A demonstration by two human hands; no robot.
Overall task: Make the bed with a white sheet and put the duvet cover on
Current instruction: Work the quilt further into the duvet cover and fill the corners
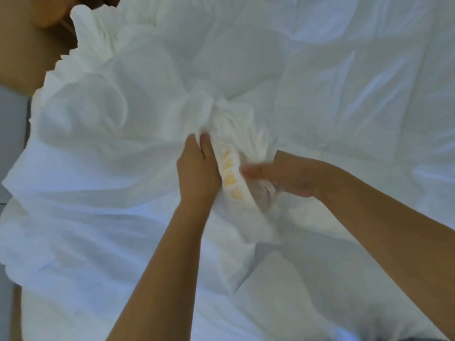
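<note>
left hand point(199, 168): fingers curled tight round a gathered bunch of cloth point(221, 119), thumb lying on top of it
right hand point(285, 173): blurred; one digit stretches toward the strip, the others tuck down into the folds, and I cannot tell whether they hold anything
yellow-marked strip point(232, 178): a cream band between the two hands, touching the left hand and running up into the bunch
duvet cover point(110, 148): by my reading the white cloth lying in loose folds across the bed, its creases drawn in toward the bunch; a cream ruffled edge point(81, 45) shows at the far left
step in hand: probably pairing a corner of the filling with a corner of the cover
risk, slip: only one hand clearly grips, so a pull could let the inner layer slide out of the outer one
risk, wrong corner: everything is white and heaped, so the wrong corner is easily taken; the strip is the one clear marker
risk, twist: the folds fan out from the grip, so shaking out from here may leave the filling rolled inside
risk, drag: a hard tug may haul bedding off the left side
</note>
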